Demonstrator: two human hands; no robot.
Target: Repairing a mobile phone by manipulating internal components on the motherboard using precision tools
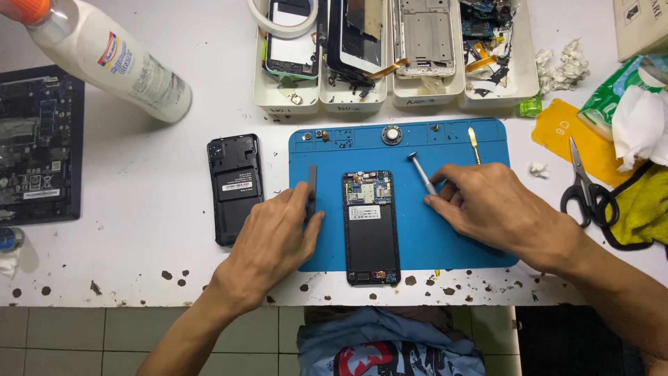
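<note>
A white plastic bottle (111,59) with a blue, red and yellow label lies at the table's top left. A white label (237,186) sits on the black back cover left of the blue mat, and another (364,212) on the opened phone. A cardboard box (641,26) stands at top right above a green packet (609,94).

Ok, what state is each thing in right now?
Phone: back off, insides showing, flat on the blue mat.
Back cover: off, lying left of the mat.
Left hand: holding a dark flat tool.
Right hand: holding a screwdriver.
Scissors: closed.
Bottle: capped, lying down.
</note>
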